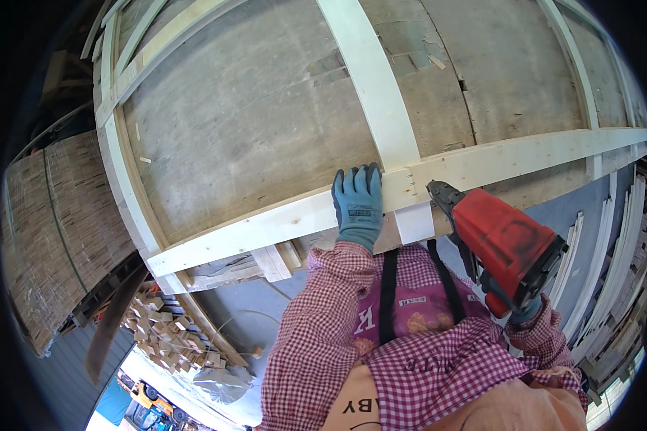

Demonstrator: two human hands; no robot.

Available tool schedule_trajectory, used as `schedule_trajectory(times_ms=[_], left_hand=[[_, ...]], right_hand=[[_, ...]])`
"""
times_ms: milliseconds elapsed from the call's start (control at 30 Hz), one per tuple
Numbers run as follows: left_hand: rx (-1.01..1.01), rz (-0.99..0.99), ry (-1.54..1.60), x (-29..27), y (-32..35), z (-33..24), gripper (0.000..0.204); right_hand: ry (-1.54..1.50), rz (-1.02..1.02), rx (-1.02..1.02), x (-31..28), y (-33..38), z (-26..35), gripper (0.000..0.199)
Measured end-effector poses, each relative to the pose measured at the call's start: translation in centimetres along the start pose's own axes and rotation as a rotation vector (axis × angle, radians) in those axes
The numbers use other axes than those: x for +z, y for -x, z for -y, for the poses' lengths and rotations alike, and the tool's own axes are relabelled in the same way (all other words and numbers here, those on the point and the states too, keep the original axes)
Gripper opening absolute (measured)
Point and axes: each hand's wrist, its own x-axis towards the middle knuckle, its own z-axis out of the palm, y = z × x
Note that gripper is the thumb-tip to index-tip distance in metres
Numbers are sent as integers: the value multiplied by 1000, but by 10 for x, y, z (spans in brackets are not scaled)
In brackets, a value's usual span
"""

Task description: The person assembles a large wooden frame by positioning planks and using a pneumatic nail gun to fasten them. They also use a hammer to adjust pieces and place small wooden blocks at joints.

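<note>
Left hand (pixel 357 205) in a blue glove lies flat, fingers spread, on the pale wooden frame rail (pixel 280 219) beside its joint with the white upright batten (pixel 374 79), gripping nothing. Right hand (pixel 521 310) is closed round the handle of the red and black nail gun (pixel 499 241), nose at the rail edge. The gun looks heavy and rigid, best held by the handle; the plywood panel (pixel 259 115) and frame look stiff.

Large plywood panel (pixel 266 108) framed by pale timber battens (pixel 280 219); gloved left hand (pixel 358 205) pressed on batten at 6 o'clock.
</note>
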Motion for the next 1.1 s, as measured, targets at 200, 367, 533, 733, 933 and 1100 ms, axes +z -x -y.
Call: schedule_trajectory(times_ms=[200, 367, 533, 733, 933, 1100], left_hand=[[14, 0, 7, -4, -1, -1, 72], [-10, 12, 26, -6, 0, -1, 72], [0, 24, -21, -5, -2, -3, 72], [8, 30, -62, -2, -1, 0, 74], [7, 5, -114, 2, -1, 1, 76], [15, 21, -121, 4, -2, 0, 81]], right_hand=[[-629, 44, 21, 8, -6, 18, 33], [185, 122, -47, 6, -28, 91, 26], [240, 200, -190, 13, -39, 134, 19], [279, 176, -142, 10, -35, 140, 19], [505, 292, -52, -3, -26, 132, 31], [562, 198, -224, 2, -12, 123, 36]])
